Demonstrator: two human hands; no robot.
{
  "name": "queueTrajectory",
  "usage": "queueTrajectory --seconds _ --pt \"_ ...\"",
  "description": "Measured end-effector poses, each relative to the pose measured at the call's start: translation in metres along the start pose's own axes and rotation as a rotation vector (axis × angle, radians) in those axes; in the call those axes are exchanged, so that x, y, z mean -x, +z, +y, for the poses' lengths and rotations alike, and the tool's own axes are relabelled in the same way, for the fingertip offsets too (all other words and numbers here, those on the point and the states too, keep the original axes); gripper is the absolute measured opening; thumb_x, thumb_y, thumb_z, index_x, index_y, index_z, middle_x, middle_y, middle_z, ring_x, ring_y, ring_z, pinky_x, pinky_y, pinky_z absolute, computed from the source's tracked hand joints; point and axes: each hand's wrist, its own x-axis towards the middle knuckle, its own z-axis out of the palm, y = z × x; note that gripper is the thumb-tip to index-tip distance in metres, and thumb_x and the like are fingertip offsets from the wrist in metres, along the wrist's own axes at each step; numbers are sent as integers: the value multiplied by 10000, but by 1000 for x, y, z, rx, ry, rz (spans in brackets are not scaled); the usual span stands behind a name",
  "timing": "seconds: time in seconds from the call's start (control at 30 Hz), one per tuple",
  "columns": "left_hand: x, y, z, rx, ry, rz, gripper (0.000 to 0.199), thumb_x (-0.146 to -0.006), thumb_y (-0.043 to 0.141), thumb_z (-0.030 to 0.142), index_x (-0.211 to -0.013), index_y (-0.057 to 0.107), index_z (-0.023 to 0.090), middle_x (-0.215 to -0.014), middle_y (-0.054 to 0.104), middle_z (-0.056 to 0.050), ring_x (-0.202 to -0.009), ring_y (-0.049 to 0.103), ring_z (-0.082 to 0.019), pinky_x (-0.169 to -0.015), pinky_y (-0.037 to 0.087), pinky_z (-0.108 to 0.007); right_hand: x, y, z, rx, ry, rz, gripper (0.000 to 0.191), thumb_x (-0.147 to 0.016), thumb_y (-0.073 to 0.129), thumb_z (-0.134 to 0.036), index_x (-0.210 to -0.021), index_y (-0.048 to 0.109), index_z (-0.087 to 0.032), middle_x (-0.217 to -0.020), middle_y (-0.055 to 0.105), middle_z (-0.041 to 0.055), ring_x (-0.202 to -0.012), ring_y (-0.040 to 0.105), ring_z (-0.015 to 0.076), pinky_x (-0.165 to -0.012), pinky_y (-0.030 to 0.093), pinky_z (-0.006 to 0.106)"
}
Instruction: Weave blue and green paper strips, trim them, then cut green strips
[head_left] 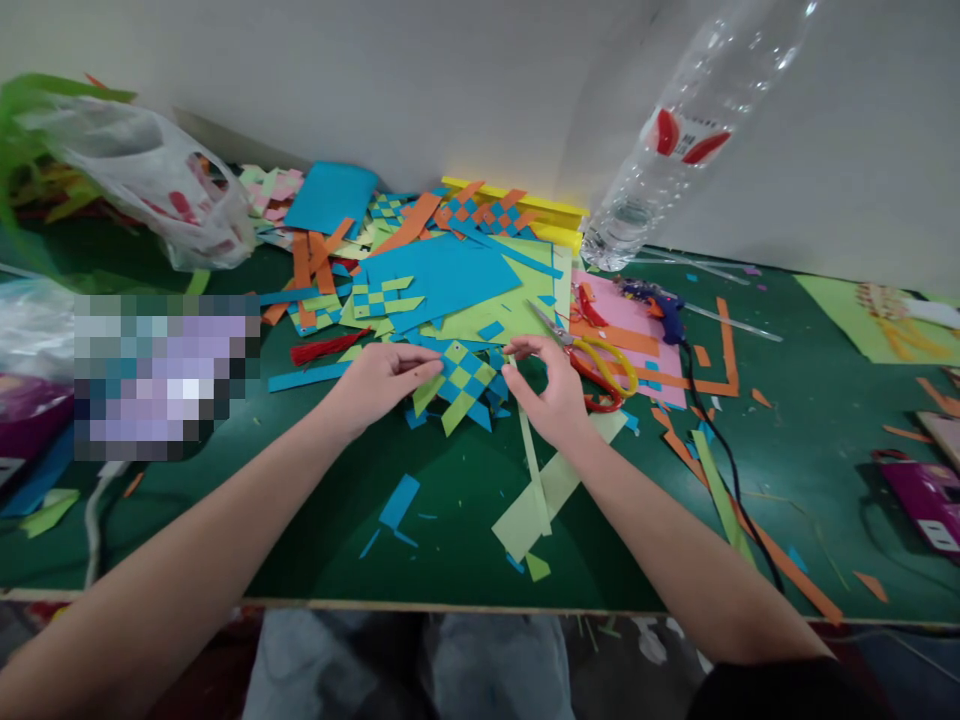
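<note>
My left hand (386, 385) pinches the left edge of a woven paper fish (466, 380), checkered in blue and light green, with pointed strip ends and a small dot near its top. My right hand (547, 385) is just right of the fish, thumb and index finger closed around the top of a narrow pale green paper strip (534, 470). The strip hangs down over a wider pale strip (517, 520) on the table. More blue paper pieces show partly beneath the fish. Beside my right hand lie scissors (604, 365) with red and yellow handles.
Blue paper sheets (435, 275) and other woven fish (379, 297) lie behind my hands. A red tassel (326, 348) is at left. A clear bottle (675, 140) stands at the back. A blue glue gun (664, 308) trails its dark cord rightward. Plastic bags (165, 185) fill the left.
</note>
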Motion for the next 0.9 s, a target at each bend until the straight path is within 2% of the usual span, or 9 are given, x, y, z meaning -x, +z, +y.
queueTrajectory --seconds 0.13,0.23,0.4,0.53,0.73,0.9 --pt "4 5 5 -163 75 -68 363 -798 660 494 -977 777 200 -836 769 -45 -699 683 -182 -614 525 -245 1 2 -2 60 -32 -100 252 -884 609 -370 -1098 568 -245 -1073 730 47 -1075 634 241 -1054 359 494" --pt "4 6 7 -177 86 -81 358 -797 653 495 -965 782 207 -848 774 -42 -711 694 -189 -625 537 -245 1 4 -2 87 -85 -96 168 -873 633 -350 -1000 599 -246 -923 753 13 -953 679 213 -1105 292 498" --pt "5 5 10 -177 95 -69 352 -798 653 480 -991 779 213 -897 778 -39 -748 703 -194 -661 550 -250 0 5 1 132 -107 -112 91 -867 645 -339 -834 640 -255 -781 723 -11 -803 665 186 -1057 334 485" --pt "4 5 11 -202 101 -61 382 -819 627 490 -1025 771 202 -853 775 -46 -732 703 -204 -649 559 -269 0 5 3 108 -96 -112 69 -862 659 -315 -837 651 -251 -768 718 -21 -778 659 170 -1051 339 471" --pt "0 7 8 -180 113 -66 355 -810 649 472 -1020 766 211 -953 776 -55 -827 723 -227 -734 575 -295 -1 6 5 105 -89 -107 76 -858 670 -320 -837 659 -248 -766 717 -24 -769 659 167 -1057 333 467" --pt "3 7 11 -213 121 -62 374 -834 610 470 -1048 744 194 -897 775 -45 -762 718 -212 -654 556 -271 -1 5 6 112 -93 -113 92 -872 650 -338 -841 657 -252 -768 721 -22 -781 663 173 -1047 349 466"
